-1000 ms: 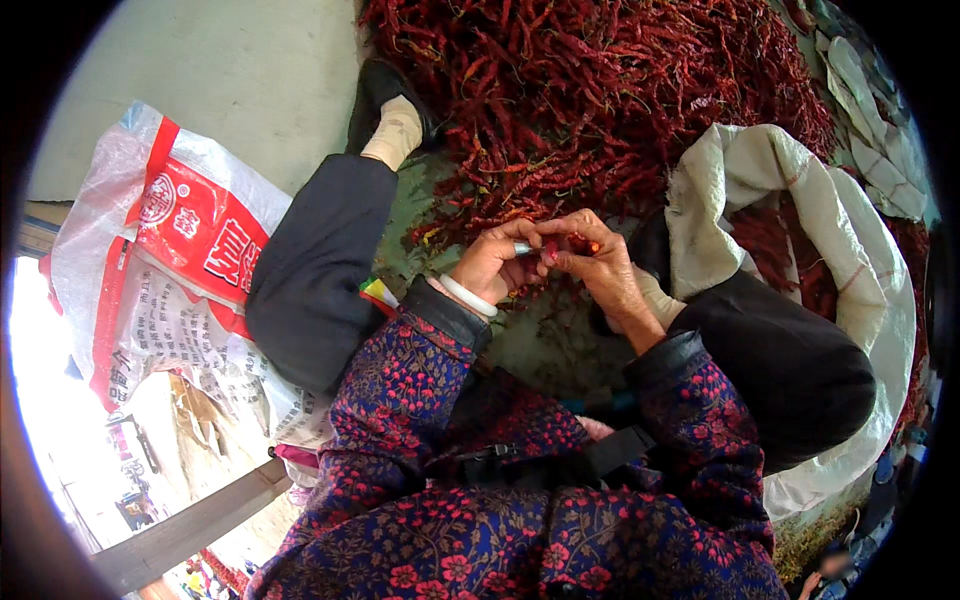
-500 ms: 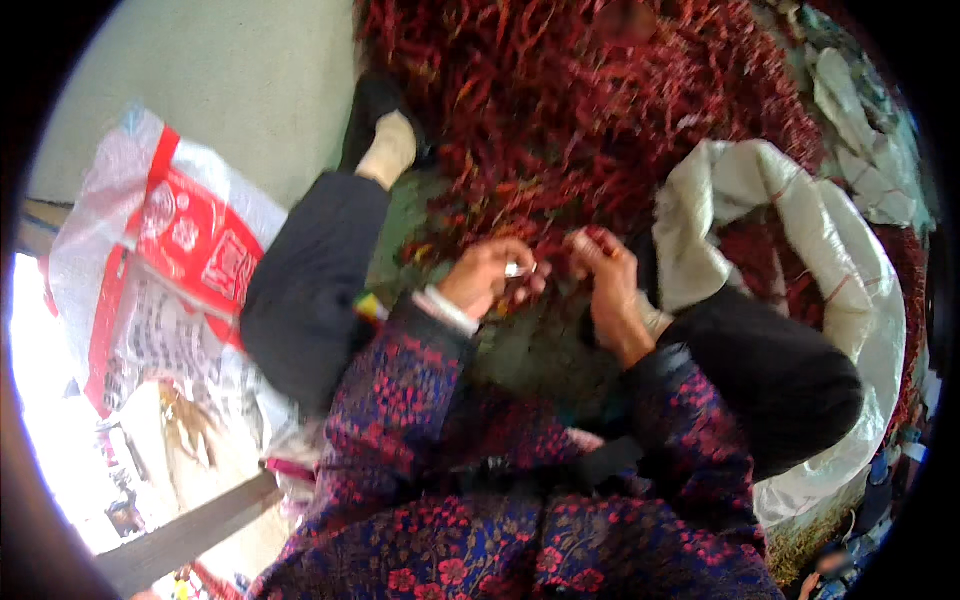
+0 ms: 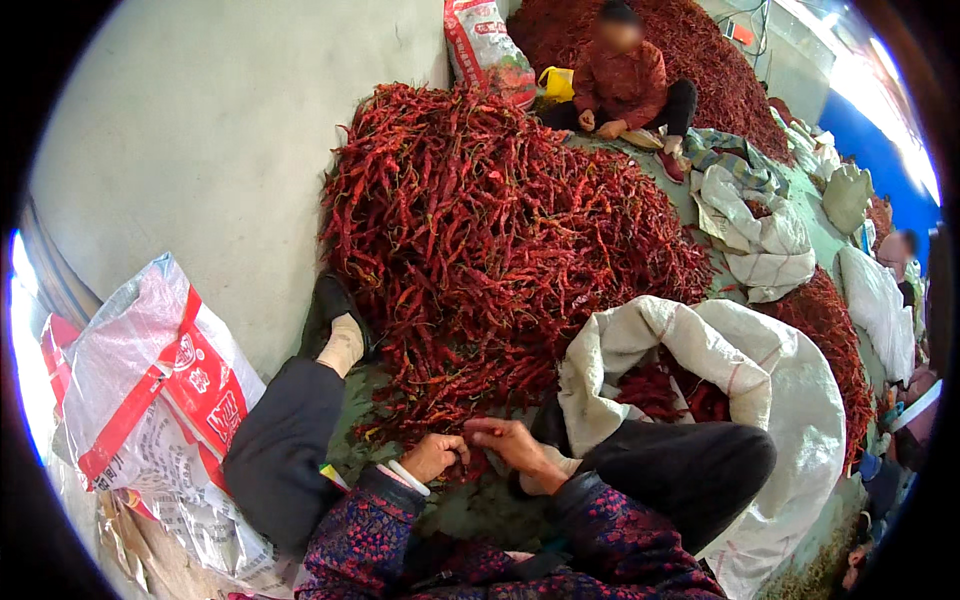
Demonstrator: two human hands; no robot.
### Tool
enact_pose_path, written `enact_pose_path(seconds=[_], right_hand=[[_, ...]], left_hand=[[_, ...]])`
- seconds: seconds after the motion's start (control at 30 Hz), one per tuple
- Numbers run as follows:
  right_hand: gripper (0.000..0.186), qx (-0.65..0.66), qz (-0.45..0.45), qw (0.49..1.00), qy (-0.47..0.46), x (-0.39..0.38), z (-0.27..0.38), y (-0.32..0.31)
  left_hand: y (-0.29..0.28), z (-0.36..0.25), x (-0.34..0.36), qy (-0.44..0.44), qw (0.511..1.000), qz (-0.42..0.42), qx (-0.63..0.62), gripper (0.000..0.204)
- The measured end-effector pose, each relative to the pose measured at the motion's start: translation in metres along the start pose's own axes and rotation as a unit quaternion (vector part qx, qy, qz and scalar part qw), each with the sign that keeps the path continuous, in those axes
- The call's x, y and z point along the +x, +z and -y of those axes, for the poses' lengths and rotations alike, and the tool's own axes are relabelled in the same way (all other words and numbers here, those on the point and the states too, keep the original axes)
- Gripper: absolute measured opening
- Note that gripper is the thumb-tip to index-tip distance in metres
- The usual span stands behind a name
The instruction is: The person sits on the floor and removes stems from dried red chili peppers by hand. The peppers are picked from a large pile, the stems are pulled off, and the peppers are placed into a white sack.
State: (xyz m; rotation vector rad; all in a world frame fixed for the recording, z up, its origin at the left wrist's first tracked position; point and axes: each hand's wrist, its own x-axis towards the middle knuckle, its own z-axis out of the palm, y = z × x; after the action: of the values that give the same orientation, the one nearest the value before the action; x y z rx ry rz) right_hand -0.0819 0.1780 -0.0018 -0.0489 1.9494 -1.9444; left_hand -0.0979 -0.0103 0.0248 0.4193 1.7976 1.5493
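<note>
A large heap of dried red chili peppers (image 3: 480, 230) spreads in front of me, its near edge reaching my hands. My left hand (image 3: 430, 457), with a white bangle at the wrist, is closed, fingers curled at that edge; what they pinch is hidden. Close beside it my right hand (image 3: 512, 447) points leftward with fingers folded together, and a bit of red chili pepper shows at its fingertips. The hands nearly touch. Right of them stands a white woven sack (image 3: 665, 322), its rim rolled down, with red chili peppers (image 3: 652, 390) inside.
My legs frame the near floor. A red-and-white printed sack (image 3: 165, 370) slumps at left against the pale wall (image 3: 230, 130). Another person (image 3: 622, 80) sits beyond the heap near a yellow container (image 3: 557, 83). More sacks (image 3: 755, 230) and chili heaps (image 3: 825, 330) lie at right.
The view has tilted upward, bringing the far heap and the seated person into sight. My hands have come closer together and now sit lower in the picture.
</note>
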Motion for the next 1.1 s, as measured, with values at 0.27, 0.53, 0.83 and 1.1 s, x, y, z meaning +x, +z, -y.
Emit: enact_pose_path(seconds=[0.27, 0.53, 0.83, 1.1], right_hand=[[0.031, -0.090, 0.085, 0.992, 0.034, -0.016, 0.023, 0.005], [0.029, -0.180, 0.088, 0.979, -0.044, -0.008, -0.010, -0.002], [0.031, -0.231, -0.028, 0.972, -0.032, -0.011, -0.004, 0.002], [0.029, -0.191, -0.006, 0.978, -0.084, -0.010, -0.021, 0.009]], left_hand=[[0.001, -0.002, -0.001, -0.064, 0.995, 0.001, 0.073, 0.024], [0.000, 0.016, 0.005, -0.068, 0.997, 0.013, 0.014, 0.023], [-0.003, 0.011, 0.001, -0.018, 0.996, -0.023, 0.087, 0.024], [0.007, 0.027, 0.014, 0.127, 0.974, -0.061, 0.180, 0.023]])
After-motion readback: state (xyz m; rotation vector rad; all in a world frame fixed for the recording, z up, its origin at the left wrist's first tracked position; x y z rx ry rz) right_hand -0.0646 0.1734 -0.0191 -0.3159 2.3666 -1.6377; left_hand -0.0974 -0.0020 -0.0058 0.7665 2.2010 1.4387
